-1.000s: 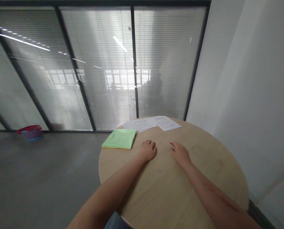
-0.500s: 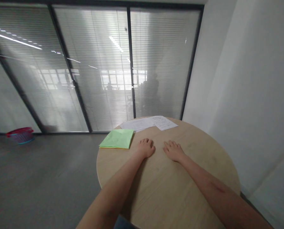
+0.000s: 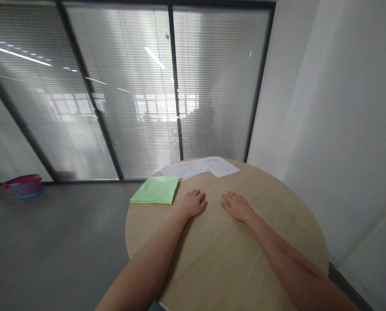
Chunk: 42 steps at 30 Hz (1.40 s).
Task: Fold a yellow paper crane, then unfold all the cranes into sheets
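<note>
Both of my hands rest palm down on a round wooden table (image 3: 231, 263). My left hand (image 3: 194, 203) lies with its fingers loosely curled and holds nothing. My right hand (image 3: 236, 205) lies flat with its fingers stretched out and apart, also holding nothing. A folded green paper (image 3: 155, 190) sits on the table just left of my left hand, not touching it. White printed sheets (image 3: 202, 167) lie at the table's far edge, beyond both hands.
A glass partition with dark frames and closed blinds (image 3: 141, 95) stands behind the table. A white wall (image 3: 342, 121) runs close along the right. A red and blue basket (image 3: 22, 185) sits on the grey floor at far left.
The view has shifted slightly to the left. My right hand has flattened with its fingers spread; my left hand has stayed in place on the table.
</note>
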Motion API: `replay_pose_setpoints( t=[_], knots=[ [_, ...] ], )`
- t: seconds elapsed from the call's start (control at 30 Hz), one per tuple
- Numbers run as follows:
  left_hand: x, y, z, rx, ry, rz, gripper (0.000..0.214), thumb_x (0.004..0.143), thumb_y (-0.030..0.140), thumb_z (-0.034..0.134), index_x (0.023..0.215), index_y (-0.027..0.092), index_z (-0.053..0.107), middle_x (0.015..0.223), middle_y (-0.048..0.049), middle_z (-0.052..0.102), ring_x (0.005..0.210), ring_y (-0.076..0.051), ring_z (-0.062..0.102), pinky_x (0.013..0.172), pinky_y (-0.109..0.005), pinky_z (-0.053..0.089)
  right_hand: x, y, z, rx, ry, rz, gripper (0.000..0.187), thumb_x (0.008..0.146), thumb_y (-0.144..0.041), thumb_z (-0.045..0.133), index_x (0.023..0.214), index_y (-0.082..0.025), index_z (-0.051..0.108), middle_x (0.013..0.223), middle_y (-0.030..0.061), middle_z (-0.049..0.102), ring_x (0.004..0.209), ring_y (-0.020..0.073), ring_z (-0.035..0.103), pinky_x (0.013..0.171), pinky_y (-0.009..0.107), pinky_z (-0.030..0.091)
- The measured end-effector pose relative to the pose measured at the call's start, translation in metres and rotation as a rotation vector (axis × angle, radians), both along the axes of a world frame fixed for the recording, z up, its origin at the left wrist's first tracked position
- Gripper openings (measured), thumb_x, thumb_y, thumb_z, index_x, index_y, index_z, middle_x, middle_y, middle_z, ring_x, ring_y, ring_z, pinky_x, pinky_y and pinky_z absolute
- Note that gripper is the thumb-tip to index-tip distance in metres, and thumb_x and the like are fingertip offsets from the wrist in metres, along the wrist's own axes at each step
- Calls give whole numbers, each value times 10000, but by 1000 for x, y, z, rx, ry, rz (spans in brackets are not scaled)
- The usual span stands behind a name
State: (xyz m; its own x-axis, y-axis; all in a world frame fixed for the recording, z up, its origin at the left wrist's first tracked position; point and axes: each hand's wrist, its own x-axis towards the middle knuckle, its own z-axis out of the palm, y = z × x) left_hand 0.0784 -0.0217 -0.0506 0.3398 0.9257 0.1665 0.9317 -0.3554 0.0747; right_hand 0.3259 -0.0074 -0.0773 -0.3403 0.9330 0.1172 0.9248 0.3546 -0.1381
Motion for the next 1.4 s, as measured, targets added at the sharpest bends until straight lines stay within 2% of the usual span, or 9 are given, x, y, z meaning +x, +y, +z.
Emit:
replay_pose_setpoints(
  t=[0.17, 0.5, 1.13, 1.4],
  knots=[
    [0, -2, 0, -28, -31, -7, 466, 977, 432, 447, 1374, 220, 565, 1471, -143, 529, 1405, -307, 439, 1175, -497, 316, 3, 0, 0, -22, -21, -1, 630, 1019, -545, 342, 1553, -218, 406, 1620, 165, 352, 1492, 343, 327, 1187, 510, 250],
    [-1, -4, 3, -8, -17, -45, 416, 968, 420, 465, 1298, 212, 612, 1371, -139, 589, 1330, -296, 502, 1136, -468, 368, 5, 3, -6, 11, -24, 7, 623, 1022, -533, 328, 1550, -212, 409, 1608, 171, 370, 1479, 336, 341, 1176, 513, 261],
    [-3, -4, 5, -23, -37, -87, 362, 958, 410, 479, 1223, 226, 642, 1282, -125, 619, 1277, -293, 524, 1117, -447, 388, 7, 6, -8, -65, -25, 1, 651, 1016, -557, 291, 1565, -219, 381, 1646, 140, 307, 1525, 313, 256, 1207, 507, 197],
    [-8, -2, 6, -45, -43, -124, 372, 944, 416, 497, 1210, 214, 659, 1252, -118, 640, 1245, -281, 555, 1107, -417, 409, 7, 3, -7, -38, -24, 8, 624, 1019, -526, 325, 1555, -215, 401, 1628, 153, 341, 1502, 322, 308, 1193, 509, 226]
  ],
)
